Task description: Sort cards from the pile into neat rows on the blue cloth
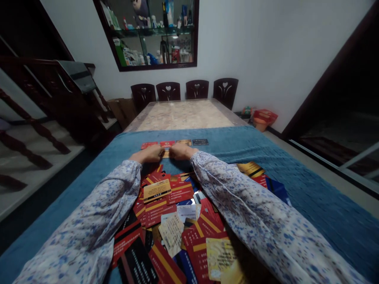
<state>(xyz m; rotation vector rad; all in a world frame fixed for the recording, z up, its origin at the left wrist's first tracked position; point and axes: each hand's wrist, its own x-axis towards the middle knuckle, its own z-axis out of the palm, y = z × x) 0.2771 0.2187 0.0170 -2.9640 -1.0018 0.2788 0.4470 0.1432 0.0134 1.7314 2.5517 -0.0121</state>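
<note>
Both hands meet at the far side of the card pile, over the blue cloth. My left hand (pixel 151 153) has its fingers closed at the left end of a gold card (pixel 166 154). At the card's right end the fingers of my right hand (pixel 181 151) are closed too. Just beyond them runs a row: a red card (pixel 149 145), another red card (pixel 167 143), a gold-brown card (pixel 184 142) and a black card (pixel 200 142). Nearer to me, between my forearms, lies a loose pile of red cards (pixel 156 213) mixed with gold, black, blue and pale ones.
A blue cloth (pixel 296 185) covers the near part of the long table (pixel 189 114). More gold and blue cards (pixel 276 189) lie right of my right forearm. Several dark chairs (pixel 168 91) stand at the far end, below a glass-shelved cabinet (pixel 154 31). A wooden railing (pixel 44 122) is on the left.
</note>
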